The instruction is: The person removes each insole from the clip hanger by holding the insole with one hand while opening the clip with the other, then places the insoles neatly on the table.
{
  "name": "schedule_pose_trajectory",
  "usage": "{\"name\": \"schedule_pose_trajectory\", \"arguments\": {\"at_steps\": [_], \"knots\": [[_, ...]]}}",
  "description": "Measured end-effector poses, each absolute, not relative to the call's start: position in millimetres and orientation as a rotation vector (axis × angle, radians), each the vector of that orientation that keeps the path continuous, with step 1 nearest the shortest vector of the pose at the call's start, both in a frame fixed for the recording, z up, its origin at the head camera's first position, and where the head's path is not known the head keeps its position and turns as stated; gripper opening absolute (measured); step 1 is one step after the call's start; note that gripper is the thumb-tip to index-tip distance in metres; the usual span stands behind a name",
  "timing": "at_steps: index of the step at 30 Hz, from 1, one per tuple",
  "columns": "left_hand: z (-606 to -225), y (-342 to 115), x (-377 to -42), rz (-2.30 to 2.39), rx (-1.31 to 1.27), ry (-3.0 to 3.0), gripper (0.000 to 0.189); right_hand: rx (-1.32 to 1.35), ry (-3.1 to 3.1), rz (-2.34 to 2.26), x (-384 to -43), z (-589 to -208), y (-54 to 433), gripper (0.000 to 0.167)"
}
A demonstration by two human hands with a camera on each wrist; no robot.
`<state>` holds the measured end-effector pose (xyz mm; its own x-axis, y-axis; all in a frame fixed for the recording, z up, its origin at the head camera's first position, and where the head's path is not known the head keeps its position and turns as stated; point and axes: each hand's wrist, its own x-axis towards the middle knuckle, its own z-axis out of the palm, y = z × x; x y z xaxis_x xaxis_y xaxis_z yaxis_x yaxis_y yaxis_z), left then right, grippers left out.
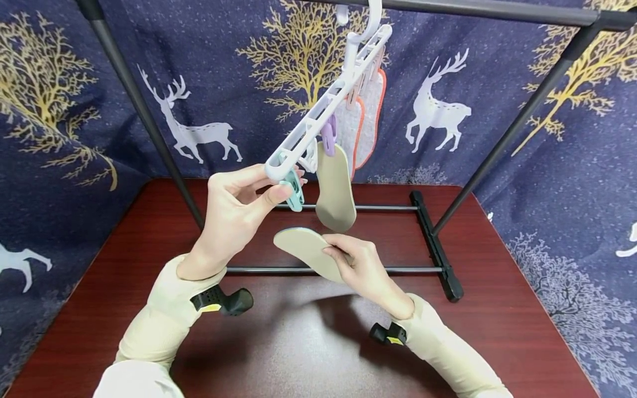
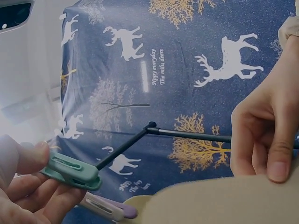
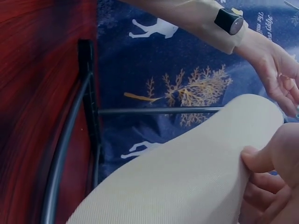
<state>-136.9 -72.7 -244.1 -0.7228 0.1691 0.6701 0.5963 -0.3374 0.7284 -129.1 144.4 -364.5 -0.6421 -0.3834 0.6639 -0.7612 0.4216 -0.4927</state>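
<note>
My left hand pinches a teal clothes clip at the near end of a white clip hanger, thumb on one side and fingers on the other. In my right hand is a beige shoe insole, gripped at its edge between thumb and fingers and tilted below the clip. The left wrist view shows the teal clip between thumb and fingers, with the insole apart from it at the lower right. Another beige insole hangs from a purple clip farther along the hanger.
Grey, orange-edged insoles hang toward the hanger's far end. The hanger hooks over a black rack's top bar. The rack's posts and lower bars stand on a dark red table, with a deer-patterned cloth behind.
</note>
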Motion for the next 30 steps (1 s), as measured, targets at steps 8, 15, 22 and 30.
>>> {"name": "schedule_pose_trajectory", "arguments": {"at_steps": [8, 15, 22, 30], "knots": [[-244.2, -71.4, -134.8, -2.167, -0.970, -1.593, 0.022, 1.082, -2.269, 0.837, -128.2, -371.1, 140.3, 0.021], [-242.7, -71.7, -132.4, -2.169, -0.962, -1.604, 0.024, 1.140, -2.327, 0.629, -124.5, -373.6, 130.4, 0.020], [-245.2, -72.6, -132.9, -2.156, -0.973, -1.617, 0.026, 1.220, -2.405, 0.472, -119.7, -378.6, 118.1, 0.025], [-244.3, -72.6, -131.3, -2.154, -0.972, -1.659, 0.024, 1.218, -2.502, 0.317, -116.2, -375.0, 98.9, 0.037]]}}
